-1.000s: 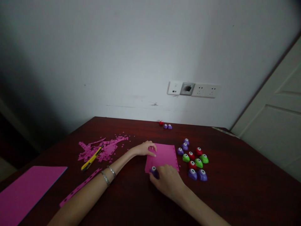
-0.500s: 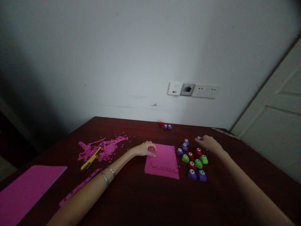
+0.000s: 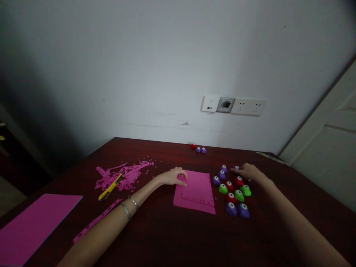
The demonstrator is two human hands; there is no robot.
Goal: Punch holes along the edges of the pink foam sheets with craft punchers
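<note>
My left hand (image 3: pixel 175 176) rests at the left edge of a stack of pink paper sheets (image 3: pixel 196 185), fingers curved and thumb apart. Small punched holes run along the sheets' right and near edges. At the right, my right hand (image 3: pixel 248 172) has its fingertips on a small purple craft punch (image 3: pixel 236 168) with a white eye on top; the hand partly hides it. Beside it stand several similar punches: purple ones (image 3: pixel 221 174), red ones (image 3: pixel 238 181) and green ones (image 3: pixel 239 195), arranged loosely between the paper and my right forearm.
A yellow utility knife (image 3: pixel 111 187) lies on a heap of pink paper scraps (image 3: pixel 129 178). A punched pink strip (image 3: pixel 97 220) and a large pink sheet (image 3: pixel 39 222) are at the left. Three more punches (image 3: pixel 198 149) stand near the wall, below sockets (image 3: pixel 233 106).
My right hand has come slightly nearer with the purple punch, towards the other punches. My left hand stays on the paper. The whole view has shifted slightly.
</note>
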